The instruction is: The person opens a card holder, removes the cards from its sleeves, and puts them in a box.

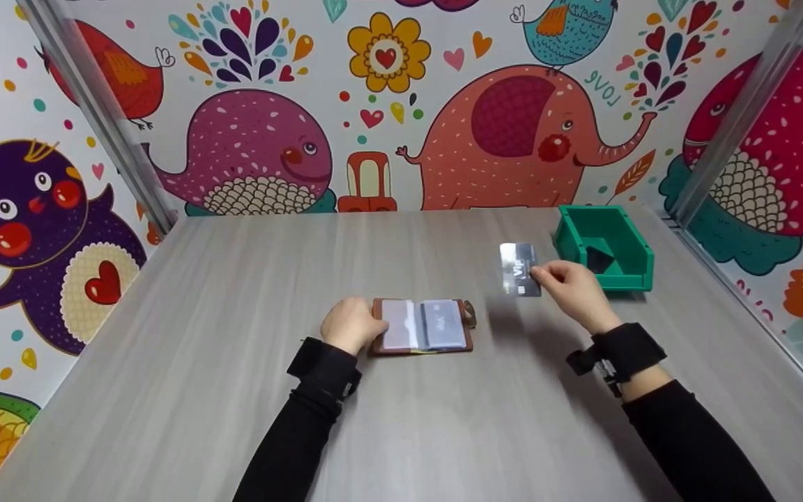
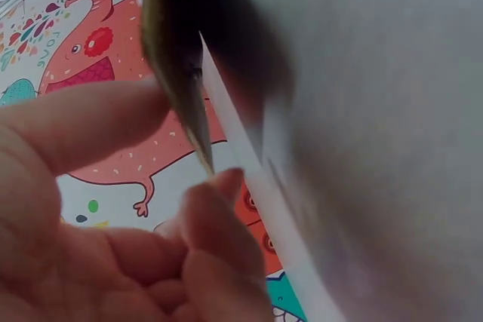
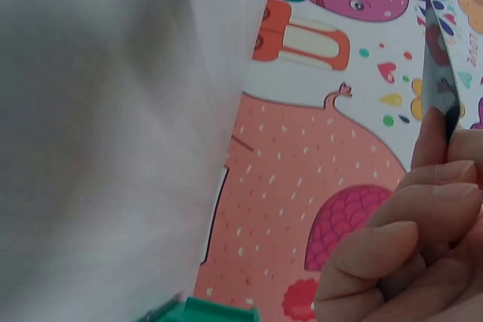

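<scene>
A brown card holder (image 1: 378, 348) lies open on the table, clear sleeves on both sides and a strap with a snap at its right edge. My left hand (image 1: 351, 326) grips its left edge, thumb on top; in the left wrist view the fingers (image 2: 219, 239) are curled by the cover's edge. My right hand (image 1: 575, 290) pinches a shiny silver-grey card (image 1: 518, 270) by its right edge, raised above the table with "vip" printed on it. Seen almost edge-on, the card (image 3: 440, 73) sticks up from the fingertips in the right wrist view.
An open-topped green bin (image 1: 624, 281) stands at the back right, just beyond my right hand, with a dark flat piece (image 1: 598, 260) in it. The wood-grain table (image 1: 234, 279) ends at printed walls (image 1: 387, 125) behind and at both sides.
</scene>
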A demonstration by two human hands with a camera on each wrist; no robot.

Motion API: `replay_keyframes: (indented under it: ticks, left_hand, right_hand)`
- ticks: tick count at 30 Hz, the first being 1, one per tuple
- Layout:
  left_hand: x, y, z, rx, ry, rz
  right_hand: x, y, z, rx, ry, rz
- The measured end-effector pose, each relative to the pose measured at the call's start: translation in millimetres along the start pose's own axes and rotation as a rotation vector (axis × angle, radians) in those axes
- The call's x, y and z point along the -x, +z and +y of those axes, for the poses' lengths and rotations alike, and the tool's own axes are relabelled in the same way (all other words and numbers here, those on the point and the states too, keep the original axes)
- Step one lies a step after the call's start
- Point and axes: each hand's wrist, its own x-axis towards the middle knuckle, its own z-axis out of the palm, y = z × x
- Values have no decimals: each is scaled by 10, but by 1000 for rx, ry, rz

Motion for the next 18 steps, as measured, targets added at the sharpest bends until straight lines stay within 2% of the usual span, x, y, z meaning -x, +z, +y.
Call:
replay_keyframes:
  ticks: [5, 12, 18]
  left_hand:
    - [-8, -1, 4, -22, 4, -36]
    - [-19, -7, 15, -43, -23, -64]
    - [-20, -4, 31, -61, -27, -77]
  right_hand:
    - [-32, -110, 94, -4, 38, 7]
    - [-69, -263, 222, -35, 106, 3]
    - [-82, -402, 302, -2, 129, 30]
